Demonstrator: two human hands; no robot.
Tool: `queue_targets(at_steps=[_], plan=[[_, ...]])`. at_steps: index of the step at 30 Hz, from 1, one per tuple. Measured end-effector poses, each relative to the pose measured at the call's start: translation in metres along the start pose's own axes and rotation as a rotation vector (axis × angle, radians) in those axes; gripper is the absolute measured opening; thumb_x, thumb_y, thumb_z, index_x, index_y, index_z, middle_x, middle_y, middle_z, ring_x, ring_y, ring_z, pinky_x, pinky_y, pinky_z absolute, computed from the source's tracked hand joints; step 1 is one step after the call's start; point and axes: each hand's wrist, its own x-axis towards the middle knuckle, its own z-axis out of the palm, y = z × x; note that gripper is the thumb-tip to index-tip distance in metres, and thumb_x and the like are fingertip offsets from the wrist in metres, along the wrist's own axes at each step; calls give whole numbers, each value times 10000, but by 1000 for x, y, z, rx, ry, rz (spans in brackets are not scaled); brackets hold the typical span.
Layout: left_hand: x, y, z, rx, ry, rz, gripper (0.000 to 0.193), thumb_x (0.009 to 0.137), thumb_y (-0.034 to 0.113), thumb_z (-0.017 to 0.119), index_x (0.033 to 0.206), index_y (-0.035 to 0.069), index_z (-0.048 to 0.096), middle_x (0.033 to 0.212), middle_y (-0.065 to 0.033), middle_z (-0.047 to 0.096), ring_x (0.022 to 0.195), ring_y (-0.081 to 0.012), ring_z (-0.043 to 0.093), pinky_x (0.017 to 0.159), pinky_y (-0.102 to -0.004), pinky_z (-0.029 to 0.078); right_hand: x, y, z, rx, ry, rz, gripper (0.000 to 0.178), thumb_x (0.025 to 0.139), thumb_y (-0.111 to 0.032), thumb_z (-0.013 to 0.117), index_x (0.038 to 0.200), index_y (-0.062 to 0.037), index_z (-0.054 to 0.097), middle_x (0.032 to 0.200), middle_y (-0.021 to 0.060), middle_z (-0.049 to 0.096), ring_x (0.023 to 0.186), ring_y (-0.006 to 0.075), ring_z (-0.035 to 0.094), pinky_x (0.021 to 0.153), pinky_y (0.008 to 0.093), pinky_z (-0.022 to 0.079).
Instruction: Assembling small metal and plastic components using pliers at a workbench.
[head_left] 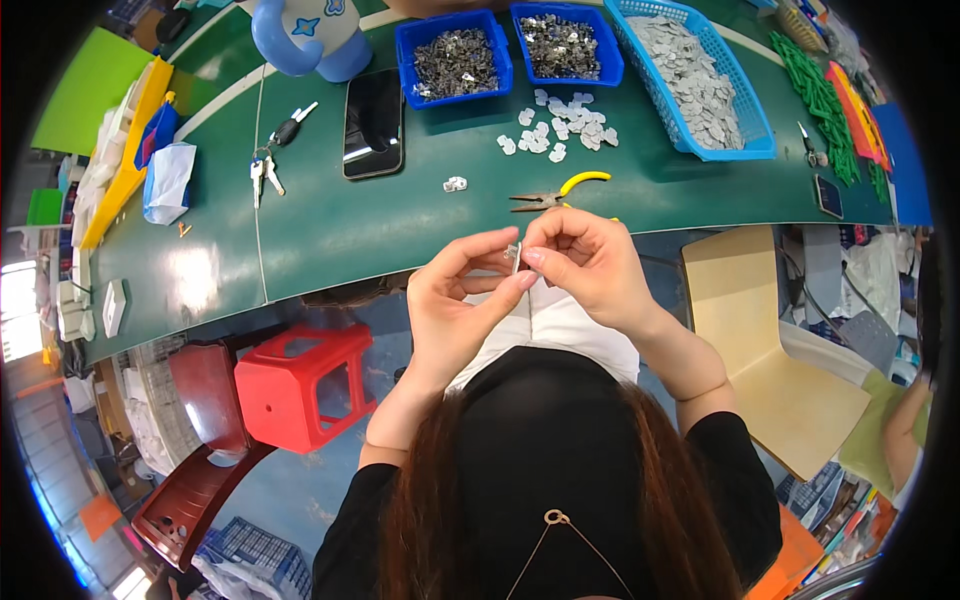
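Observation:
A small white plastic piece (516, 262) with a bit of metal at its top sits between my hands, just off the table's near edge. My left hand (452, 300) pinches it between thumb and fingers. My right hand (592, 268) closes on its right side, thumb and forefinger meeting at the piece; whether a separate part is in those fingers I cannot tell. Pliers with yellow handles (545, 200) lie just beyond my right hand, partly hidden by it. Farther left, one white piece with metal on it (455, 184) lies alone. Several loose white pieces (562, 128) are scattered beyond the pliers.
Two blue bins (462, 98) (572, 83) of small metal parts stand at the back. A light blue basket (738, 155) holds white pieces. Phone (373, 130), keys (268, 168) and a blue-white cup (345, 62) are left. A red stool (280, 390) and chair (735, 300) flank me.

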Motion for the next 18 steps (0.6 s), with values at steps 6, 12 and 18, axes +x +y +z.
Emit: queue_targets(at_steps=[6,12,18], plan=[[1,5,0,-66,-13,-18,371,742,-76,702,1096,-65,592,923,-76,624,828,-101,590,717,-219,535,-2,1,1,23,2,-27,55,873,-45,586,907,-2,581,843,-2,574,711,32,493,627,183,407],[-2,1,2,-115,41,-26,328,756,-70,696,1074,-46,618,898,-87,633,828,-123,625,753,-247,546,-3,2,2,25,30,-54,61,880,-55,586,906,1,581,833,-1,576,690,31,484,609,184,400],[-2,-5,6,-162,111,-8,283,769,-70,684,1048,-53,635,949,-115,649,866,-140,632,795,-255,529,0,9,7,-12,86,-132,65,888,-53,577,912,7,577,829,4,577,706,38,501,612,178,399]])
